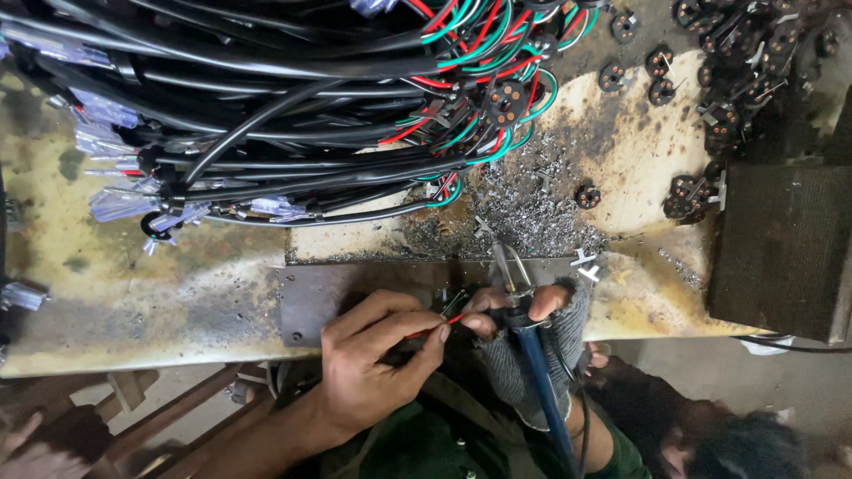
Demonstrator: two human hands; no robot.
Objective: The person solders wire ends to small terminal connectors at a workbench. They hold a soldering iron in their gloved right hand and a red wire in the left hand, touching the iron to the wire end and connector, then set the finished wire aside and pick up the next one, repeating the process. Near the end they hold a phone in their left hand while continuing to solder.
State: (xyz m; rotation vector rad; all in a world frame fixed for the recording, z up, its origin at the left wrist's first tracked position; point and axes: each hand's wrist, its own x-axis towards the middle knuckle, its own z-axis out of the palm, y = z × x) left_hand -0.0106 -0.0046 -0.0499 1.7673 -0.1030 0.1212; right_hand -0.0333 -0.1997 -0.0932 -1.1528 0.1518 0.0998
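Left hand [377, 355] pinches the red wire [437, 325]; gloved right hand [524, 328] grips the soldering iron [524, 310]. Keep wire steady against the tip.

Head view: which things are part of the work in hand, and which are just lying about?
In hand:
left hand pinching red wire
right hand holding soldering iron
metal plate

Lying about:
cable bundle
round connectors
metal scraps
dark block
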